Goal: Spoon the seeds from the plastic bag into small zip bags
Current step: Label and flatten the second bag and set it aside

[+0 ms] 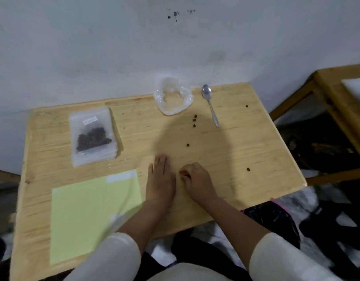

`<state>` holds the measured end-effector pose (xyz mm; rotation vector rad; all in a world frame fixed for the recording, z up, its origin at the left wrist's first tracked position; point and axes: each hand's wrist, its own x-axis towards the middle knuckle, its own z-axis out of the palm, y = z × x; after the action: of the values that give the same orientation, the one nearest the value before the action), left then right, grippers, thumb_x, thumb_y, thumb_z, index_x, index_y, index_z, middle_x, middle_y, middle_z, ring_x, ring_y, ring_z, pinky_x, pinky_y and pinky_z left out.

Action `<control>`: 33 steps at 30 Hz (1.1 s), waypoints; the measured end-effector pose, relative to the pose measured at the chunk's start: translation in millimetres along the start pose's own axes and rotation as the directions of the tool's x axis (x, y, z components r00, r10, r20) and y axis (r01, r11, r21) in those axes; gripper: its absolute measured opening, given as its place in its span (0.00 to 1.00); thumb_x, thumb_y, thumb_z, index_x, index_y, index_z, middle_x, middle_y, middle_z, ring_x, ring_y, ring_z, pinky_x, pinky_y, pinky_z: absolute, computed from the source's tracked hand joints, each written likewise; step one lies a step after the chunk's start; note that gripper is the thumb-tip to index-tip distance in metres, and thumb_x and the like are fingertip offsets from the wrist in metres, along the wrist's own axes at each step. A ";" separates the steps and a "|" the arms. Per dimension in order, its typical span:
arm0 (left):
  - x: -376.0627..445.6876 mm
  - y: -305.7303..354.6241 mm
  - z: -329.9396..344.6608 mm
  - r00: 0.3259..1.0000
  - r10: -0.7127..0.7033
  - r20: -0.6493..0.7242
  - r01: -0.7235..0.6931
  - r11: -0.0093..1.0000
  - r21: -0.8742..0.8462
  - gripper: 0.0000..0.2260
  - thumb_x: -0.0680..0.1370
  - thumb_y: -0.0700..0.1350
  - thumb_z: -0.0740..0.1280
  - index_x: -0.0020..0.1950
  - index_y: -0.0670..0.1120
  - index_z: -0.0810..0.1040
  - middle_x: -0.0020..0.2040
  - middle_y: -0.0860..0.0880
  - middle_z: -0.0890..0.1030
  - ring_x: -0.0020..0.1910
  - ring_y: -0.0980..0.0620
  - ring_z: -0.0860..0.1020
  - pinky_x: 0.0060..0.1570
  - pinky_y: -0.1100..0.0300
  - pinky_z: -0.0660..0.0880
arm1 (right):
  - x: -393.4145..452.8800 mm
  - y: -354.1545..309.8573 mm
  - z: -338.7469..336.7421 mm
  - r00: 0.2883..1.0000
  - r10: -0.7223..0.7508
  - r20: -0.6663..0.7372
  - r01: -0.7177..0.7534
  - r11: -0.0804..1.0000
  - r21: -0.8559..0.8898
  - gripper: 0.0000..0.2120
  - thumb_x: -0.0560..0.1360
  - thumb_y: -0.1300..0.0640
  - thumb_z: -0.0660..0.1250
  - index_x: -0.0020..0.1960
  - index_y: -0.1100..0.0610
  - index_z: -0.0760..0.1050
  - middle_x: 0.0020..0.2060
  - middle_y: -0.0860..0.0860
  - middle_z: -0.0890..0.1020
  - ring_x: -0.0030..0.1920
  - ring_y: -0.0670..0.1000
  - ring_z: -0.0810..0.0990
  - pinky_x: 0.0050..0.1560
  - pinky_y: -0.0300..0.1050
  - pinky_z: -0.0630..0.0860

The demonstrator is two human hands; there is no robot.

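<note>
Resting flat on the table [246, 159], the left hand [161, 175] lies palm down with its fingers straight and together, holding nothing. Just beside it the right hand [195, 179] sits knuckles up with its fingers curled under; whether they pinch a seed cannot be told. White sleeves [114, 256] cover both arms to the elbow.

Left of the hands lies a pale green sheet [90, 216], near the table's front edge. Loose seeds [194, 120] are scattered over the wood: one just beyond the right hand, a small cluster farther out, and single ones well apart toward the right side.

Farther back on the left lies a stack of zip bags [94, 136]; the top one holds a dark heap of seeds and carries a small white label.

At the far edge, against the wall [114, 47], the clear plastic bag [173, 96] sits crumpled and open, looking nearly empty. The spoon [210, 104] lies just to its right, bowl toward the wall, handle pointing back at the person, untouched.
</note>
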<state>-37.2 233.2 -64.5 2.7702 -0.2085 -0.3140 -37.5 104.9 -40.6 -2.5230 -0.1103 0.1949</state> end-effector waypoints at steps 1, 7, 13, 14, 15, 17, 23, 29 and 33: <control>4.4 4.3 3.5 1.000 -0.028 -0.011 0.028 1.000 0.004 0.23 0.82 0.46 0.49 0.75 0.38 0.54 0.76 0.41 0.55 0.76 0.44 0.51 0.73 0.50 0.48 | 0.6 3.0 -5.3 0.999 0.022 -0.025 -0.021 0.997 0.068 0.06 0.72 0.64 0.66 0.48 0.62 0.80 0.44 0.59 0.79 0.47 0.56 0.77 0.47 0.39 0.68; 16.3 36.5 14.4 0.978 -0.164 -0.131 0.162 0.986 -0.029 0.23 0.82 0.46 0.51 0.75 0.39 0.55 0.76 0.41 0.55 0.76 0.44 0.50 0.74 0.49 0.46 | -4.5 44.6 -54.0 0.878 0.477 0.035 -0.425 0.744 0.516 0.08 0.74 0.59 0.63 0.42 0.51 0.80 0.38 0.45 0.80 0.42 0.46 0.76 0.48 0.43 0.73; 16.6 43.8 20.8 0.962 -0.187 -0.199 0.184 0.982 -0.035 0.26 0.79 0.48 0.49 0.73 0.36 0.60 0.74 0.38 0.61 0.75 0.42 0.55 0.73 0.45 0.52 | -20.3 93.3 -84.9 0.680 0.690 -0.248 -0.536 0.699 0.473 0.06 0.74 0.56 0.65 0.49 0.54 0.78 0.47 0.53 0.78 0.42 0.48 0.73 0.44 0.39 0.68; 16.6 44.3 20.8 0.961 -0.190 -0.199 0.187 0.982 -0.035 0.26 0.79 0.49 0.48 0.73 0.36 0.60 0.74 0.38 0.60 0.75 0.42 0.54 0.73 0.45 0.51 | -22.7 100.6 -86.2 0.665 0.694 -0.276 -0.550 0.705 0.447 0.08 0.74 0.57 0.65 0.52 0.55 0.78 0.49 0.54 0.77 0.43 0.48 0.72 0.45 0.38 0.67; 16.6 44.9 21.1 0.960 -0.193 -0.203 0.189 0.981 -0.040 0.27 0.79 0.49 0.48 0.73 0.36 0.59 0.74 0.38 0.60 0.75 0.42 0.54 0.73 0.46 0.51 | -25.1 106.4 -87.4 0.661 0.693 -0.289 -0.558 0.711 0.428 0.09 0.75 0.58 0.66 0.54 0.56 0.78 0.50 0.54 0.76 0.44 0.48 0.72 0.46 0.36 0.65; 16.0 46.0 21.9 0.958 -0.199 -0.208 0.194 0.980 -0.045 0.26 0.79 0.49 0.48 0.74 0.36 0.59 0.75 0.39 0.59 0.76 0.43 0.53 0.74 0.46 0.49 | -28.9 113.7 -88.6 0.664 0.686 -0.298 -0.563 0.721 0.404 0.11 0.74 0.58 0.66 0.56 0.58 0.78 0.51 0.54 0.75 0.46 0.49 0.73 0.48 0.34 0.64; 14.8 48.5 21.1 0.955 -0.219 -0.199 0.213 0.976 -0.048 0.24 0.81 0.47 0.51 0.75 0.38 0.54 0.76 0.41 0.55 0.76 0.46 0.49 0.75 0.50 0.45 | -29.9 120.7 -88.4 0.729 0.623 -0.285 -0.539 0.778 0.323 0.10 0.75 0.58 0.66 0.55 0.59 0.80 0.51 0.55 0.79 0.53 0.53 0.76 0.51 0.33 0.63; 15.4 48.8 21.7 0.953 -0.224 -0.203 0.216 0.974 -0.059 0.24 0.81 0.47 0.51 0.75 0.38 0.55 0.76 0.41 0.55 0.76 0.46 0.49 0.75 0.50 0.45 | -25.2 120.7 -94.5 0.776 0.597 -0.203 -0.536 0.794 0.285 0.02 0.76 0.62 0.64 0.47 0.59 0.75 0.50 0.53 0.72 0.46 0.47 0.70 0.49 0.35 0.63; 14.8 48.3 22.3 0.954 -0.219 -0.203 0.212 0.976 -0.055 0.24 0.81 0.48 0.49 0.75 0.38 0.55 0.76 0.41 0.55 0.76 0.46 0.49 0.74 0.50 0.45 | -20.2 117.0 -95.8 0.804 0.579 -0.138 -0.525 0.799 0.294 0.02 0.76 0.63 0.62 0.44 0.58 0.70 0.49 0.52 0.71 0.45 0.49 0.70 0.48 0.40 0.66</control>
<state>-33.5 178.4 -70.8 2.7715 0.1515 -0.0777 -37.6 -47.2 -28.1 -2.2440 0.7183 0.1434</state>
